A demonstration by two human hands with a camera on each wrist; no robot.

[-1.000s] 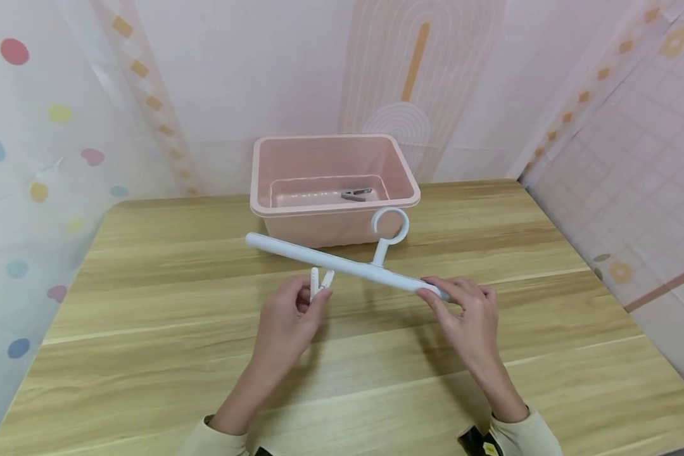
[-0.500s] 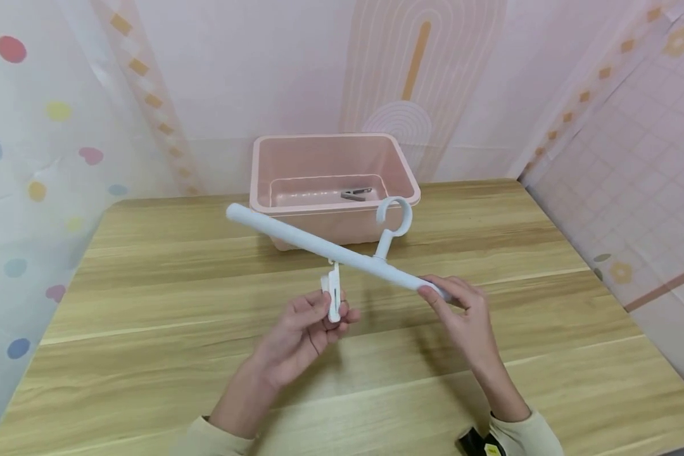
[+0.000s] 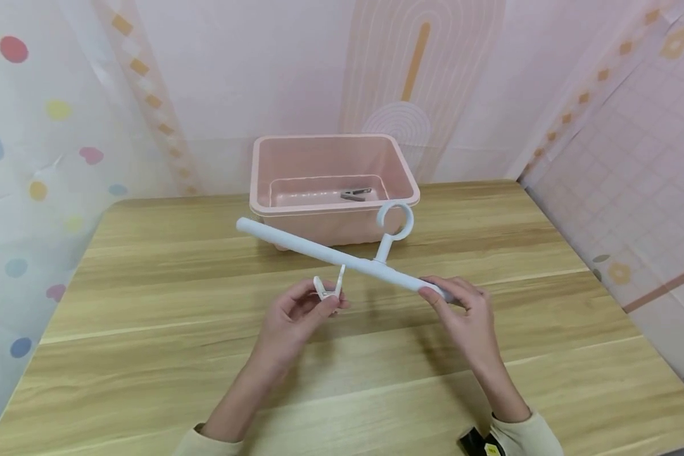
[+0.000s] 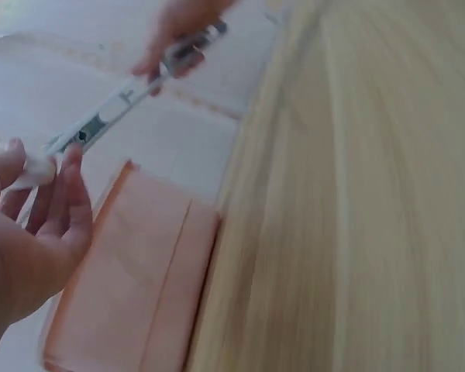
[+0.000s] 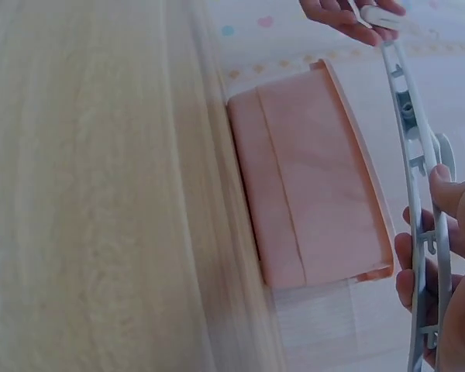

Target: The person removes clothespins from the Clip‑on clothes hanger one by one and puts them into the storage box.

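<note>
Held up over the table is a light blue hanger (image 3: 308, 249) with a round hook (image 3: 408, 218), its bar slanting up to the left. My right hand (image 3: 465, 320) grips the bar's right end between thumb and fingers. Pinched in my left hand (image 3: 287, 320) is a white clothes peg (image 3: 320, 289), its two arms spread in a V. One arm of the peg reaches up to the underside of the bar, left of the hook's stem. The right wrist view shows the hollow underside of the hanger (image 5: 418, 194) with small hooks along it.
A pink plastic bin (image 3: 319, 228) stands at the back of the wooden table (image 3: 177, 285), partly behind the hanger. Inside it lies a grey clip (image 3: 353, 195). Patterned sheets (image 3: 251, 69) hang behind the table and on both sides.
My left hand turned the peg upright beneath the bar, then turned back with the peg's arms spread. The hanger's left end rose, then dipped a little. My right hand kept its grip.
</note>
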